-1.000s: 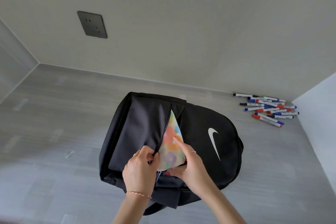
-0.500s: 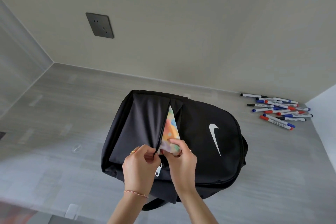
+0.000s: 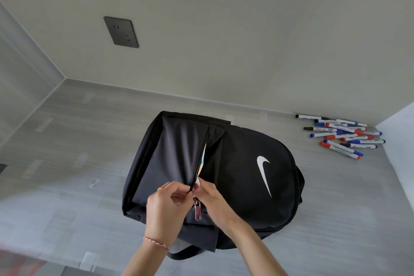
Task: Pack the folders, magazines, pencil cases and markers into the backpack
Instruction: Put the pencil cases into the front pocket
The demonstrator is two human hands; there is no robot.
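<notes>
left hand [image 3: 167, 205] grip pinched on soft black backpack [image 3: 246, 177] pocket edge; right hand [image 3: 212, 197] fingers closed on colourful case [image 3: 202, 159], light, floppy, likely best held by its near corner.

both hands [image 3: 190, 199] pinch the backpack [image 3: 246, 177] zipper opening, seemingly.

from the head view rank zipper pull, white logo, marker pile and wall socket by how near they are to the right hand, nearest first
Measured from the right hand:
1. zipper pull, just left of it, between both hands
2. white logo, to its right on the backpack
3. marker pile, far right by the wall
4. wall socket, up on the wall, far left
</notes>
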